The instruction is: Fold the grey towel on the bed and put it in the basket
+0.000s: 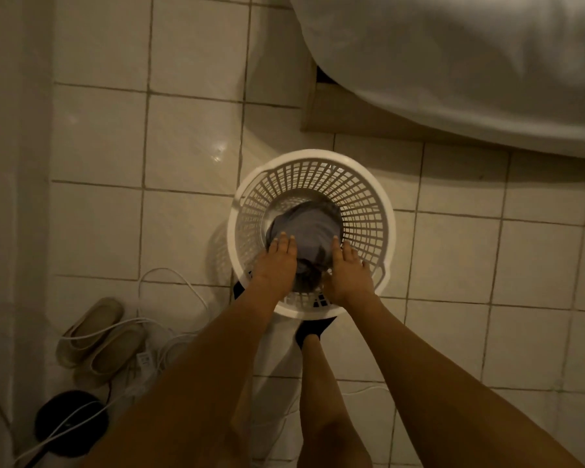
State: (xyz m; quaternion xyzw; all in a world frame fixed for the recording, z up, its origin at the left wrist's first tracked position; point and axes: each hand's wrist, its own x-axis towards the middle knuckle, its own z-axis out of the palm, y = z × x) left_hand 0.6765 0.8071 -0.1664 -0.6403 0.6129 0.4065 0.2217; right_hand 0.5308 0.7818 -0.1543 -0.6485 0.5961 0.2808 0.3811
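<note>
A round white lattice basket (pixel 362 201) stands on the tiled floor below me. The folded grey towel (pixel 306 228) lies at its bottom. Both my arms reach down into the basket. My left hand (pixel 277 261) rests flat on the towel's left side, fingers straight. My right hand (pixel 347 268) is at the towel's right edge, fingers extended, thumb toward the basket wall. Neither hand visibly grips the cloth. The near part of the towel is hidden between my hands.
The bed (pixel 470 62) with white bedding fills the upper right, close behind the basket. A pair of beige slippers (pixel 98 336), white cables (pixel 169 282) and a black round object (pixel 71 423) lie at the lower left. My black-socked foot (pixel 313 327) stands just before the basket.
</note>
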